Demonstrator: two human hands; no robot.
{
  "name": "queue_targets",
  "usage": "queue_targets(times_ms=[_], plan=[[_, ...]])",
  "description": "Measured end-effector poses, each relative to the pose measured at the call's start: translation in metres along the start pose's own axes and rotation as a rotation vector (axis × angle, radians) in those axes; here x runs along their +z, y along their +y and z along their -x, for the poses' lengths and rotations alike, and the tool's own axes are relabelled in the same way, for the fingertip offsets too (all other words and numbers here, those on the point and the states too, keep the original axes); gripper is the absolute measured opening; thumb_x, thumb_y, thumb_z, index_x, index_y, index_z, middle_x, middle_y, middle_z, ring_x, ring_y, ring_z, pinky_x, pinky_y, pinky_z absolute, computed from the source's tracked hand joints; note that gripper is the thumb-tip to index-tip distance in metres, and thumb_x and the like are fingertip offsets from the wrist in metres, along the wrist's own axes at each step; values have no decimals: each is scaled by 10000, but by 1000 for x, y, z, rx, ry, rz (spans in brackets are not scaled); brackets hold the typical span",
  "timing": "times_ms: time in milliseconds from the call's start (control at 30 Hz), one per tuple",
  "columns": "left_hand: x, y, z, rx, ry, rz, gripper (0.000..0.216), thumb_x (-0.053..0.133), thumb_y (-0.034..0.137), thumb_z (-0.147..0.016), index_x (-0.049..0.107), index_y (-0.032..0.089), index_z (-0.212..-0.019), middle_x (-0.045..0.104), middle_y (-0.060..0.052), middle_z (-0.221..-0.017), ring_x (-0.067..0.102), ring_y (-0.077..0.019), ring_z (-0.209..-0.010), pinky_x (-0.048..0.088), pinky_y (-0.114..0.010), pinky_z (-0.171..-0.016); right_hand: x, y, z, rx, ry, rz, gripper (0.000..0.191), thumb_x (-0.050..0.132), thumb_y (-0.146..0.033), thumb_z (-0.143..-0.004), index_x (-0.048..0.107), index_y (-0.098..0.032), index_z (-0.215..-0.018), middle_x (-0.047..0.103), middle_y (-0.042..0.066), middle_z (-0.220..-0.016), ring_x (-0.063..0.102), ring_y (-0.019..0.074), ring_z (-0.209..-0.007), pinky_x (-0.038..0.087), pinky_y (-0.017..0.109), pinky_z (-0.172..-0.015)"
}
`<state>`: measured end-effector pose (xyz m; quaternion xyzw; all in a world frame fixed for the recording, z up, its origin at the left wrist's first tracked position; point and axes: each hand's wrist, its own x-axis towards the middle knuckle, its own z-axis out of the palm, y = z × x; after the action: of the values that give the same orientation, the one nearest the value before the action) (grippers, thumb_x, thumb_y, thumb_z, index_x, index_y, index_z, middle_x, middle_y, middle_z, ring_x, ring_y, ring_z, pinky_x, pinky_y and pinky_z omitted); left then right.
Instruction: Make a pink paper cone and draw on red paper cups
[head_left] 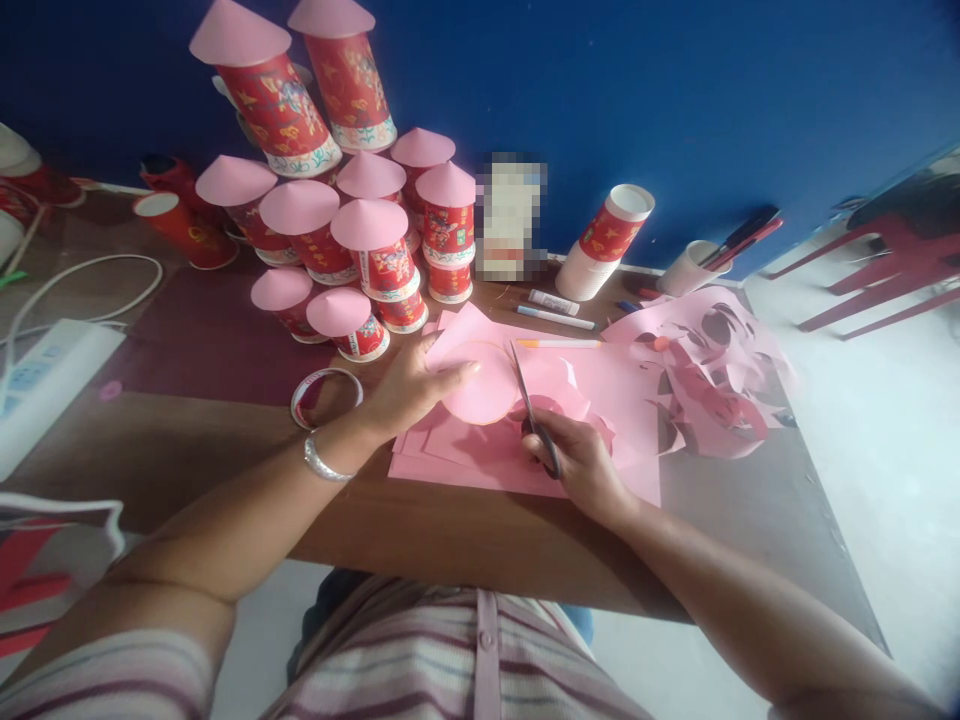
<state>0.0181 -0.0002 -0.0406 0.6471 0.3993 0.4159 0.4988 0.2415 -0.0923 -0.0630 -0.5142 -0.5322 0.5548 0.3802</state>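
Observation:
My left hand [420,385] pinches a piece of pink paper [484,390] that has a round outline drawn on it, thumb on top. A pair of dark-handled scissors [523,372] is in my right hand [574,450], with the blades pointing up and away along the paper's right edge. Beneath both hands lies a stack of pink paper sheets [630,400]. An orange-and-white pen [559,343] rests on the sheets just beyond the scissors. Curled pink offcuts lie under the scissors, partly hidden by my right hand.
Red paper-cup lanterns with pink cone tops [367,225] stand at the back left. A tape roll [326,398] lies beside my left wrist. Pink paper scraps [712,370] spread on the right, near a pen cup [694,268]. A power strip [56,385] sits far left.

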Motion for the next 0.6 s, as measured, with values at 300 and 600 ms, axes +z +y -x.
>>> queue_targets(times_ms=[300, 600], plan=[[-2, 1, -1, -45, -34, 58, 383, 777, 444, -809, 739, 136, -1033, 776, -100, -1035, 698, -288, -1022, 596, -414, -912, 0, -2, 0, 2, -11, 22, 557, 727, -700, -836, 744, -172, -1013, 547, -23, -630, 493, 98, -539, 457, 214, -479], [-6, -8, -1, -125, -21, 172, 443, 831, 424, -763, 734, 144, -1092, 777, -101, -1113, 706, -282, -1040, 597, -383, -905, -3, 0, -1, 2, -35, 19, 524, 726, -685, -850, 742, -188, -1015, 580, -5, -691, 542, 112, -562, 499, 235, -519]])
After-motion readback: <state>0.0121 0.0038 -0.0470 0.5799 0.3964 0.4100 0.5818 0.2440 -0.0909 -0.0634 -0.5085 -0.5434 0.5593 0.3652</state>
